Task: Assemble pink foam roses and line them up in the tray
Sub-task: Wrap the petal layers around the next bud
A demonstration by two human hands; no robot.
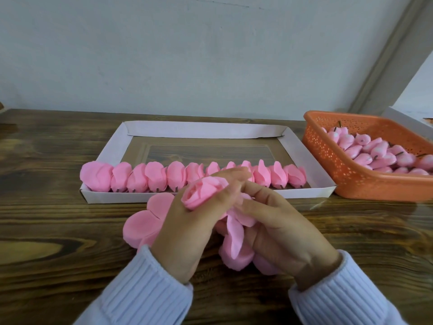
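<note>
A half-wrapped pink rose (202, 192), bud tipped toward 10 o'clock, sits in the grip of the left hand (185, 233), while the right hand (281, 226) pinches the petals (234, 233) that hang from its base toward 6 o'clock. Flat petal stacks (143, 227) of round pink discs lie on the table under both hands, showing at 9 and 6 o'clock of them. At 12 o'clock lies the shallow white tray (203, 131), with a dozen or so finished roses (154, 177) on their sides in one touching row along its near edge, dark stubs toward 6 o'clock, and at 2 o'clock bare pink buds (375, 151) are piled.
</note>
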